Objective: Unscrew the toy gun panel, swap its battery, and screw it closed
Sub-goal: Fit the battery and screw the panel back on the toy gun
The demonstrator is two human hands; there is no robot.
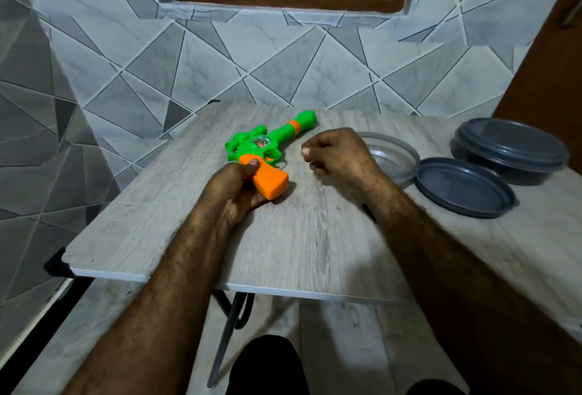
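A green toy gun (264, 145) with an orange grip lies on the grey wooden table (176, 221), barrel pointing to the far right. My left hand (236, 188) grips the orange handle, thumb on top near the trigger. My right hand (337, 155) hovers just right of the gun with its fingers curled; I see nothing held in it. No screwdriver or battery is in sight.
A clear round bowl (398, 155) sits behind my right hand. A loose grey lid (466, 188) lies right of it, and a lidded grey container (513, 152) stands at the far right. The tiled wall rises behind the table.
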